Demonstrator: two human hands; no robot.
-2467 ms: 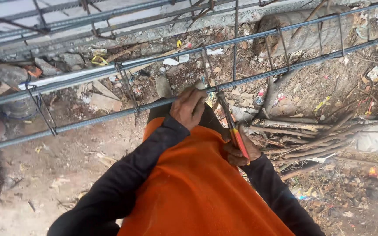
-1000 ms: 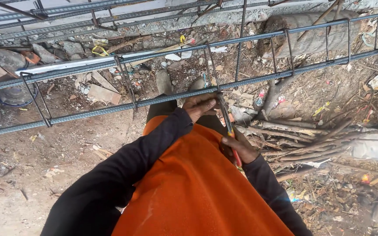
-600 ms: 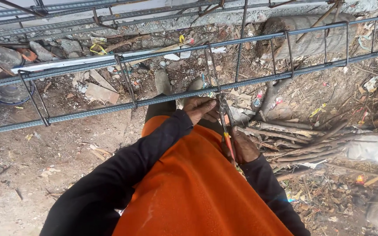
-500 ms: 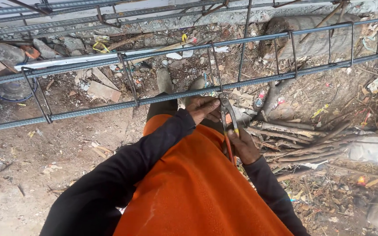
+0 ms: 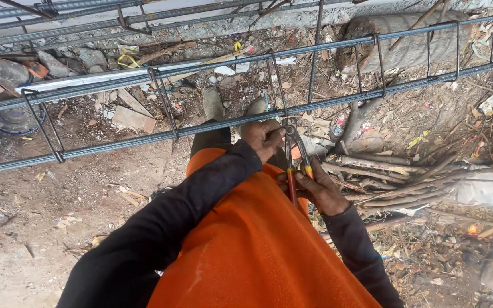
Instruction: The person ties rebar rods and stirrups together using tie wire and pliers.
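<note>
mid-frame: left hand (image 5: 262, 138) clamped around ribbed grey steel rebar (image 5: 144, 138) | right hand (image 5: 319, 188) gripping red-and-yellow-handled metal pincers (image 5: 293, 154), handles spread, nose at thin bent stirrup (image 5: 275, 80) | rubble underneath

Bare dirt ground (image 5: 58, 199) carries broken slabs (image 5: 132, 118), stones (image 5: 89, 57), scattered litter (image 5: 417, 140), a heap of dry sticks (image 5: 395, 182) and a log (image 5: 406, 45).

Soft, even daylight with faint shadows; sharp at centre, slightly blurred and warped toward the edges.
</note>
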